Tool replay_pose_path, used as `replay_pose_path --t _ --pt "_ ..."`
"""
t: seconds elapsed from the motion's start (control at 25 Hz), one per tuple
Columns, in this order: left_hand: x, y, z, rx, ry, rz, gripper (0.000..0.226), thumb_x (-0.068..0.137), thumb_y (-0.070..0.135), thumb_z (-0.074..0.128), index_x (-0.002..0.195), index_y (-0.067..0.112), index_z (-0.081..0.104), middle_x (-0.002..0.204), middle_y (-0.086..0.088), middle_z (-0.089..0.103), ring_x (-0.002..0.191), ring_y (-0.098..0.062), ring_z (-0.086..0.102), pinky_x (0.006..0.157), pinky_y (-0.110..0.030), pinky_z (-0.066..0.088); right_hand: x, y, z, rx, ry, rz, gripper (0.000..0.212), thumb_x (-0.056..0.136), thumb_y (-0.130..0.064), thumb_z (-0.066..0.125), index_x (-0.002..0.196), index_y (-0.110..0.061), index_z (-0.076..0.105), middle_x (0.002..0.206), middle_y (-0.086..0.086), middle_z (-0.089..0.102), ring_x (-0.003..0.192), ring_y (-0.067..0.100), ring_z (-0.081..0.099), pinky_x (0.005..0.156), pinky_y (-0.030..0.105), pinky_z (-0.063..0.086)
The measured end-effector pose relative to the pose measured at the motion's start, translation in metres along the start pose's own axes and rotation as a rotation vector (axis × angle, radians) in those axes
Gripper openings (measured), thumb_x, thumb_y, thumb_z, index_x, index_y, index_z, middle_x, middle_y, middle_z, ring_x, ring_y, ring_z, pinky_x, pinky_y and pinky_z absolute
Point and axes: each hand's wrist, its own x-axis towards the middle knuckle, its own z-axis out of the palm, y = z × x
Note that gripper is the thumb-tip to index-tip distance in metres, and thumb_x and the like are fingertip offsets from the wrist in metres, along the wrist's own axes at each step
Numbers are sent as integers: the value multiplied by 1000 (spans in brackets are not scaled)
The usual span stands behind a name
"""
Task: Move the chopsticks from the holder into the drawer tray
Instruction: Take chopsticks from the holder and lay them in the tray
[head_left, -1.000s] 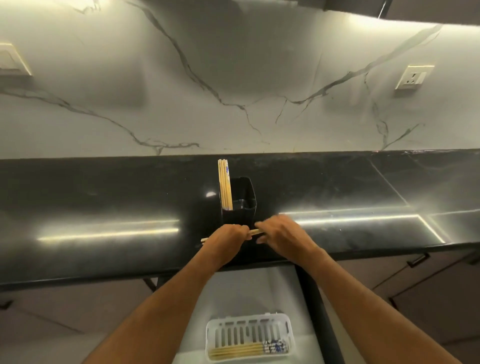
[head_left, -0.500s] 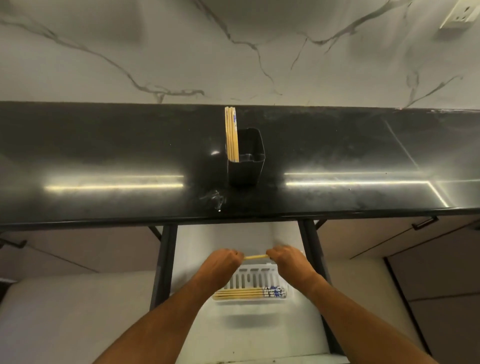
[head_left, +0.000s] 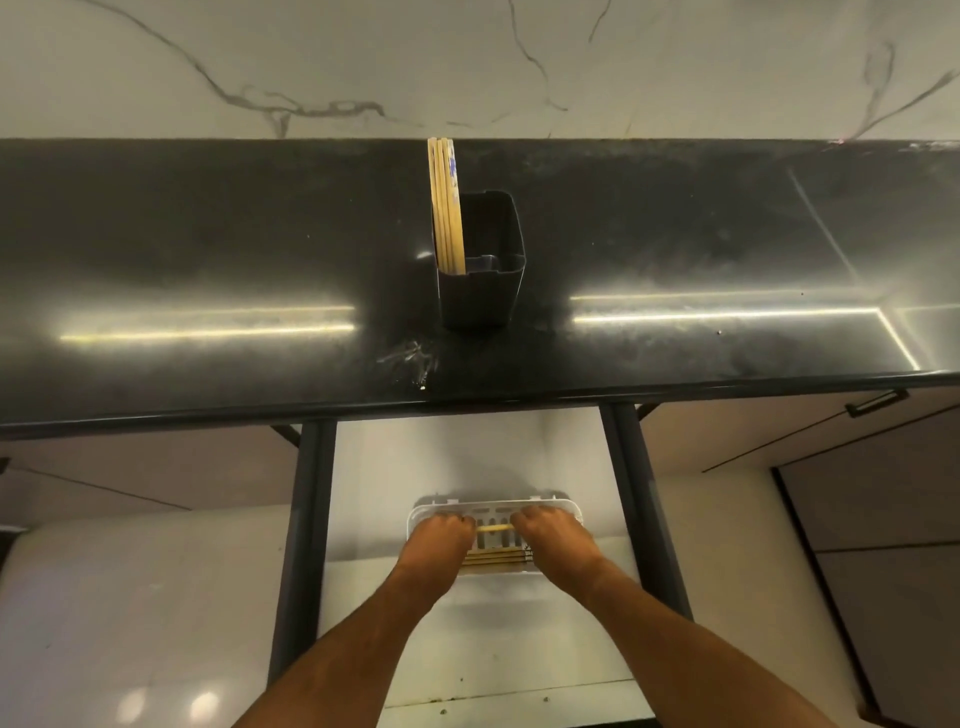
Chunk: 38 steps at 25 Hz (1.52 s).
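While both hands were over the white tray in the open drawer, the step in hand looked like setting down a carried chopstick. Left hand gripped 1 end, right hand gripped the other, fingers curled round it; only a short middle section showed between the fists, so I couldn't tell if it was 1 stick or a pair.

To do it well, my read: keep the stick level, lower it flat onto the slotted tray floor just behind the sticks already there, then let go with both hands together so neither end tips or rolls. Keep it clear of the tray rim; a hung-up end would leave it tilted.

Orientation: the held stick's long axis ran left-right, parallel to the bench front edge and to the laid sticks near the tray's front wall. Which end was the tip was hidden by the hands.

Remaining chopsticks stood nearly upright in the black holder on the bench, against its left wall, long axis vertical, tops above the rim, 1 with blue print near the top. Judged from that, the task was partway done, with more trips needed.
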Motion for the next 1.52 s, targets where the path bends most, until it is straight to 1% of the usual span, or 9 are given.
replay_pose_path --t 0.16,0.44,0.64,0.84,1.16,1.28,1.36,1.44,1.52 --pt "8 0 6 -28 17 -43 39 91 13 71 128 11 62 127 -9 69 112 -27 68 100 -35 53 7 1 10 -34 13 5 34 93 -21 71 126 -14 64 129 7 68 115 25 65 101 38 52" --pt "9 1 16 -121 129 -91 48 91 11 70 136 10 54 138 -9 60 122 -26 60 103 -33 48 8 6 17 -44 78 32 35 89 -21 75 121 -11 68 124 9 70 108 27 68 98 36 54" --pt "10 1 24 -147 136 -98 51 92 15 71 140 12 54 145 -7 54 129 -25 55 109 -34 46 5 8 26 7 54 47 37 91 -24 74 126 -14 67 132 7 65 119 26 62 106 36 50" --pt "11 2 30 -139 160 -85 50 92 16 70 140 13 54 145 -6 55 131 -24 53 111 -34 43 6 9 27 14 71 29 42 93 -23 72 133 -14 62 136 7 63 123 25 60 108 37 48" --pt "4 5 19 -137 251 -9 40 94 20 69 133 12 59 136 -7 62 124 -24 60 107 -34 48 4 10 16 -25 116 -68 34 96 -28 66 127 -14 65 128 7 68 116 23 64 102 36 52" --pt "-6 3 2 -118 403 146 24 90 24 72 112 15 67 107 -4 71 95 -19 68 86 -31 58 -1 12 -4 -13 251 -132 26 97 -34 63 114 -15 67 112 5 71 99 18 66 87 34 58" --pt "-8 -1 -17 -109 547 266 17 89 26 75 102 18 66 93 0 69 82 -13 63 76 -28 58 -2 13 -23 25 400 -160 23 100 -34 56 106 -16 69 101 3 70 88 14 64 78 31 59" --pt "-5 -8 -45 -86 705 318 14 95 27 66 106 18 64 96 0 67 85 -12 61 81 -29 57 1 14 -47 63 566 -161 26 103 -33 53 111 -14 69 104 4 71 91 15 66 82 31 59" --pt "1 -18 -78 -68 860 285 26 101 30 56 120 14 63 111 -6 69 102 -17 64 97 -32 55 8 16 -75 87 708 -141 36 103 -36 54 124 -9 65 119 8 70 108 20 66 97 34 55"
